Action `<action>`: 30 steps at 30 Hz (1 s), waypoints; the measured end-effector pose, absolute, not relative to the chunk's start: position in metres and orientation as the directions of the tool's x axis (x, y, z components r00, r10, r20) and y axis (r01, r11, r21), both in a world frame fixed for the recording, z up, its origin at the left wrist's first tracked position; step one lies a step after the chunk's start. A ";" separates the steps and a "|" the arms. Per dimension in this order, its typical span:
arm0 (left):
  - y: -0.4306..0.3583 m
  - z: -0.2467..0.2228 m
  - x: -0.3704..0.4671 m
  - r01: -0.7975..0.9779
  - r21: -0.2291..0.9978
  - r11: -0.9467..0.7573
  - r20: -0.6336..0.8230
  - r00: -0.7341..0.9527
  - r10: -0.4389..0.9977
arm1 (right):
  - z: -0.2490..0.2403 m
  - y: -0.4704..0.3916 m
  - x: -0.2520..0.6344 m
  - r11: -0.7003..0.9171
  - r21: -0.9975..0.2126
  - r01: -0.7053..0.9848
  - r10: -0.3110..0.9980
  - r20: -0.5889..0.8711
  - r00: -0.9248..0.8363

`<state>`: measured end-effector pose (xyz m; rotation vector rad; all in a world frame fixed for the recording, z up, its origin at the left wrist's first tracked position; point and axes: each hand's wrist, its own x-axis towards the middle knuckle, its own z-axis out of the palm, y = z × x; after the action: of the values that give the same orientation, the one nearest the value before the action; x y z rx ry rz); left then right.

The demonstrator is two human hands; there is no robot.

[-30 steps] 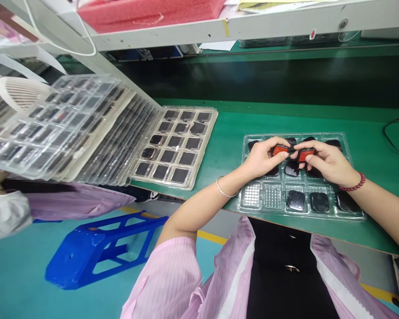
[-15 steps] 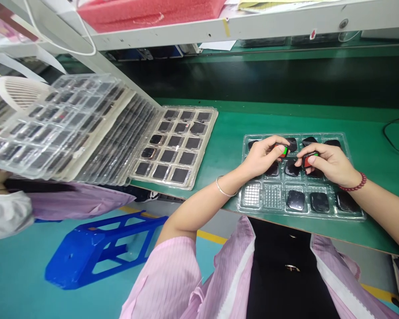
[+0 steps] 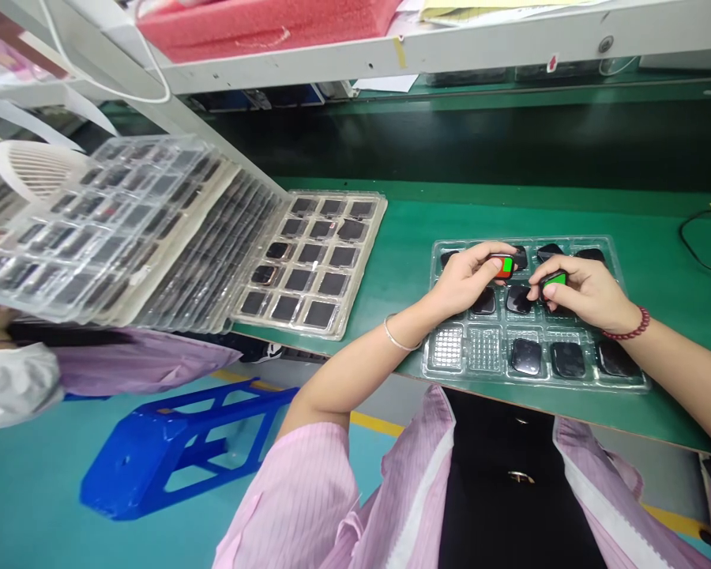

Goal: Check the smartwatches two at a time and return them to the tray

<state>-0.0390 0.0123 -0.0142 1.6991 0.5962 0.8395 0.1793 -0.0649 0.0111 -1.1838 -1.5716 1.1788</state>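
My left hand (image 3: 467, 278) is closed on a strapless black smartwatch (image 3: 505, 267), whose lit screen shows red and green. A second smartwatch (image 3: 554, 280), its screen lit green, is pinched in my right hand (image 3: 596, 296). Both hands are above a clear plastic tray (image 3: 444, 315), a small gap between the two watches. Several dark square watches (image 3: 527, 357) lie in the tray's pockets. Its two near-left pockets hold no watch. My hands and forearms hide some of the others.
To the left lies another plastic tray (image 3: 355, 273) of dark squares. Beside it, a person in a light sleeve (image 3: 17, 387) holds a tilted stack of filled trays (image 3: 171, 237). A blue stool (image 3: 136, 458) is below. A shelf (image 3: 486, 49) crosses above; a black cable (image 3: 696, 245) lies right.
Both watches have turned slightly in my fingers. The left screen now shows more red and green; the right shows green where red was visible. My hands stay nearly in place.
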 end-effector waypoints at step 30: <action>0.013 -0.020 -0.037 -0.012 0.940 -0.340 0.281 0.592 0.756 | 0.009 -0.063 0.178 0.117 -0.974 0.194 0.979 0.080 -0.188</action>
<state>-0.0371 0.0133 -0.0202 1.7516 0.6135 0.8960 0.1778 -0.0634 0.0087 -1.1913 -1.5417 1.1597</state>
